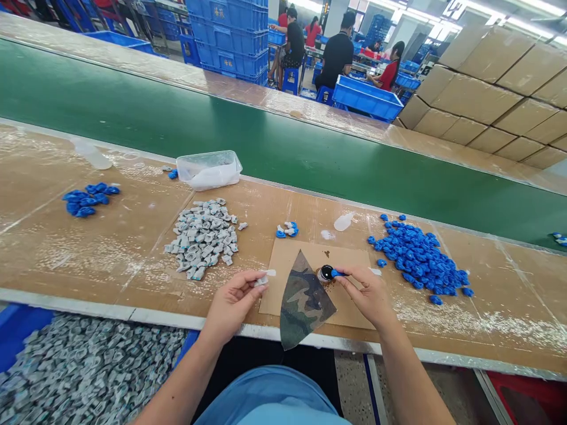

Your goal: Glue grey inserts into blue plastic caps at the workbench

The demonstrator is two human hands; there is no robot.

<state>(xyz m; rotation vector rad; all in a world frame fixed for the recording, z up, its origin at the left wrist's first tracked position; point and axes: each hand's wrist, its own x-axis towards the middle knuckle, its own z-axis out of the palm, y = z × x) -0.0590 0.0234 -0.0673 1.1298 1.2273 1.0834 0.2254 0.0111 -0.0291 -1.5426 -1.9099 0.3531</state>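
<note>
My left hand [241, 298] pinches a small grey piece [260, 281], and a white tip sticks out beside it. My right hand [361, 289] has thumb and fingers closed on a small blue piece [338, 273], held at the rim of a little round pot [326, 273] with dark contents. Between the hands lies a camouflage-patterned cloth piece [303, 304], overhanging the table's front edge. Beneath it is a flat cardboard sheet [274, 295]. A few blue and white pieces [287, 229] sit just behind the sheet.
A heap of grey pieces [206, 236] lies to the left and a heap of blue pieces [420, 257] to the right. A clear plastic tub [210, 171] stands near the green belt [283, 156]. Below the table, a blue crate [22, 327] holds grey pieces. People sit farther back.
</note>
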